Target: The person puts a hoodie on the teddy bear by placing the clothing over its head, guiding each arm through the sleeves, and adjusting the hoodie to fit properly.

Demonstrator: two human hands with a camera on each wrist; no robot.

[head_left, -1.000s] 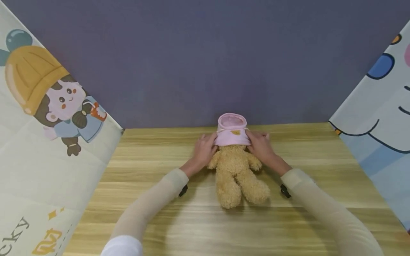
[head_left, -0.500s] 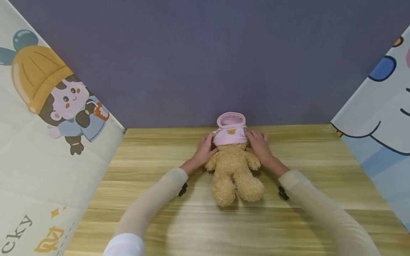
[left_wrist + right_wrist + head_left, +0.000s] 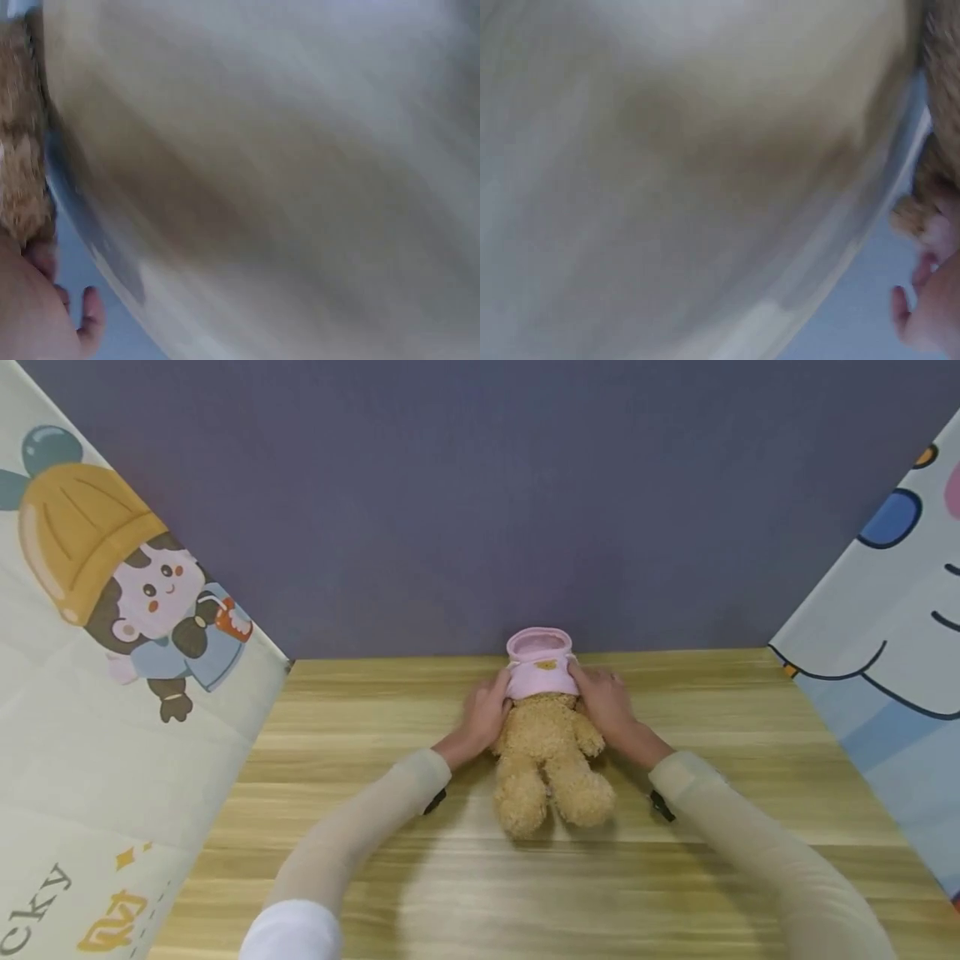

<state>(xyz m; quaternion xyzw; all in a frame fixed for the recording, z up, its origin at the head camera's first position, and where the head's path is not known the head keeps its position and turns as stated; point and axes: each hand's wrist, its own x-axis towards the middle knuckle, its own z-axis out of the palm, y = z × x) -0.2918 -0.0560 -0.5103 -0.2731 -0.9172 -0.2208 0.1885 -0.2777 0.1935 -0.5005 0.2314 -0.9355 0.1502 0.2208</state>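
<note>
Teddy (image 3: pixel 543 735) is on the far part of the desk (image 3: pixel 360 727), abt mid L-R. Long axis runs near-far, legs pointing near. Pink top (image 3: pixel 542 681) covers the head end, neck opening facing far/up. L hand (image 3: pixel 483 710) & R hand (image 3: pixel 609 703): each grip's clamped on its side of the top.

Dark wall (image 3: pixel 480 502), wood-grain table (image 3: pixel 540 902), printed side panels (image 3: pixel 82 718)

Count: 1 plush bear (image 3: pixel 542 735), 1 pink garment (image 3: pixel 542 680), 1 left hand (image 3: pixel 484 712), 1 right hand (image 3: pixel 606 702), 2 sleeved arms (image 3: pixel 363 818), 2 black wrist pieces (image 3: pixel 662 807), 1 table (image 3: pixel 547 902), 1 dark back panel (image 3: pixel 480 510), 2 printed side panels (image 3: pixel 97 752).
</note>
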